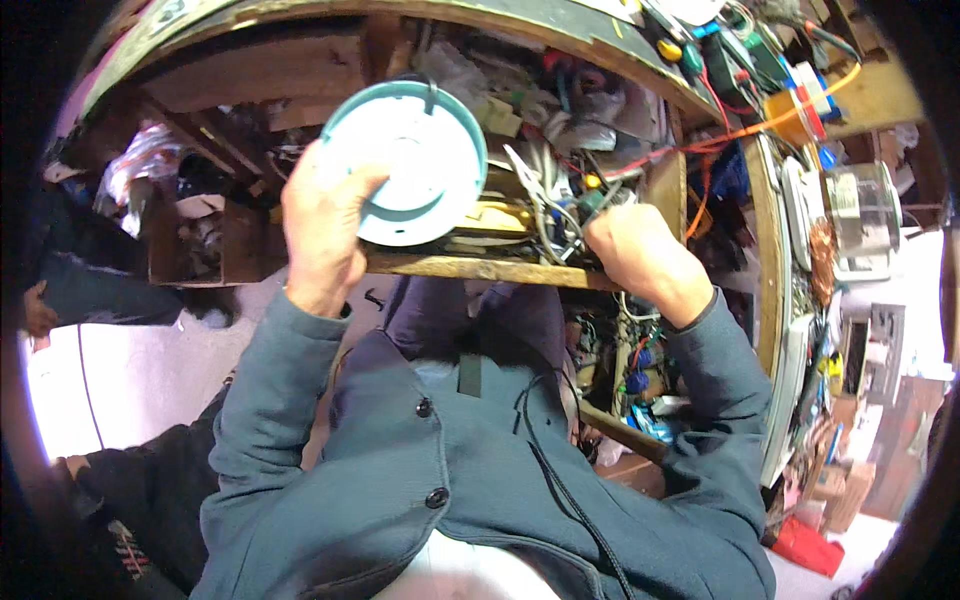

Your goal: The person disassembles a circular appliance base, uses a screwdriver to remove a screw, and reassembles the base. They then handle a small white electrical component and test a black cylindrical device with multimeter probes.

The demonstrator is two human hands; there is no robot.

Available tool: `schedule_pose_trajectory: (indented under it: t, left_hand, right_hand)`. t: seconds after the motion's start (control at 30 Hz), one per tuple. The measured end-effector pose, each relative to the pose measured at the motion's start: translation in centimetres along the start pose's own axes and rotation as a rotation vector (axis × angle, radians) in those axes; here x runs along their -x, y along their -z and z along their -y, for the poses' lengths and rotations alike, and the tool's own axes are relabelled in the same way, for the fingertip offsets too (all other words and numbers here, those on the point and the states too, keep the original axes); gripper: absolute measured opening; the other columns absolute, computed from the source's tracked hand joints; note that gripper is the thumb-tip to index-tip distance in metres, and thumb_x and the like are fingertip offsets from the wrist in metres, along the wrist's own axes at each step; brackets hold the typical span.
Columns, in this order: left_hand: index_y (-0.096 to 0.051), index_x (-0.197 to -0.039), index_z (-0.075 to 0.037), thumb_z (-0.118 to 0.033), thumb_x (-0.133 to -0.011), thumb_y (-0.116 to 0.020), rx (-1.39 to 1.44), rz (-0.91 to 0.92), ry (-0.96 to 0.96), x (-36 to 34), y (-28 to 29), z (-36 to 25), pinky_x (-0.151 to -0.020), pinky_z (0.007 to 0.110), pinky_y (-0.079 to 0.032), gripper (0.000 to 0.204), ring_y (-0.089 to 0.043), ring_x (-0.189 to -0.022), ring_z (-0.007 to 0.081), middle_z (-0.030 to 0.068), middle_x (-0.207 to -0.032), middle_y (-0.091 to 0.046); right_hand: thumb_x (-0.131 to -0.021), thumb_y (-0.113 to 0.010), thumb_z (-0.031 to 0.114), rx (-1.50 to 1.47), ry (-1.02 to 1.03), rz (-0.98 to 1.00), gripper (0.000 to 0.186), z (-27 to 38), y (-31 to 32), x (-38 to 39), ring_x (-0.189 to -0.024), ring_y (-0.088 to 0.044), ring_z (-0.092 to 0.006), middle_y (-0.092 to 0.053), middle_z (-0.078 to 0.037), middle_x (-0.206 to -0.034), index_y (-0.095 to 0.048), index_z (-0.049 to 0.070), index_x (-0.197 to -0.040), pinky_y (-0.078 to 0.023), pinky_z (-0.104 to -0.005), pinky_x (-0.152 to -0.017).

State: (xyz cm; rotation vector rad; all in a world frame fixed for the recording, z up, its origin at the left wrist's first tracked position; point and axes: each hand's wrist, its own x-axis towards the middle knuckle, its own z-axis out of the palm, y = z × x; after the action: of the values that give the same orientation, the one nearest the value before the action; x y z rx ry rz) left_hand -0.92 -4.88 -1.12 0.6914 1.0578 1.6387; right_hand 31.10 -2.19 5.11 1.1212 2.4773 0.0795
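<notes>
My left hand [325, 215] grips a round, shallow plastic base [420, 205] by its left edge, thumb over the bright white face. The base has a pale teal rim and a short dark piece at its top edge. It is held above an open wooden drawer [480, 268] crowded with tools. At the drawer's right end, my right hand [640, 245] is closed in a fist among the tools; what its fingers hold is hidden. Just left of that fist lie metal pliers [540, 195] and other hand tools. A yellow item [495, 218] shows beside the base.
Red and orange cables [700, 150] run from the worktop over the drawer's right side. Screwdrivers and an orange tub [795, 115] stand at upper right. A clear container [862, 215] sits on the right. Another person's dark-clothed legs [100, 250] and a cardboard box [205, 240] are at left.
</notes>
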Motion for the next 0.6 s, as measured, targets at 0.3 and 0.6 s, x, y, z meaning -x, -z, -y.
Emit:
schedule_pose_trajectory:
  t: [0.3,0.6]
  left_hand:
    - [-0.062,-0.121,0.005,0.004,-0.081,-0.08,0.076,-0.017,0.034,-0.1,0.0,0.3,-0.089,0.033,-0.06,0.044,-0.071,-0.099,0.0196,0.0119,-0.113,-0.071]
    - [-0.062,-0.123,0.005,0.007,-0.083,-0.074,0.153,-0.025,0.115,-0.5,2.3,-0.5,-0.091,0.035,-0.06,0.042,-0.072,-0.103,0.0224,0.0142,-0.115,-0.072]
  right_hand:
    - [-0.078,-0.067,0.014,0.093,0.367,0.031,0.007,-2.5,-1.3,-1.7,-0.082,-0.073,-0.0311,-0.073,-0.008,-0.081,-0.073,0.013,-0.074,-0.056,-0.0449,-0.068]
    - [-0.075,-0.067,0.011,-0.046,0.263,0.169,0.013,-2.4,-0.4,-1.8,-0.094,-0.07,-0.0351,-0.071,-0.013,-0.089,-0.073,0.011,-0.087,-0.054,-0.0474,-0.081]
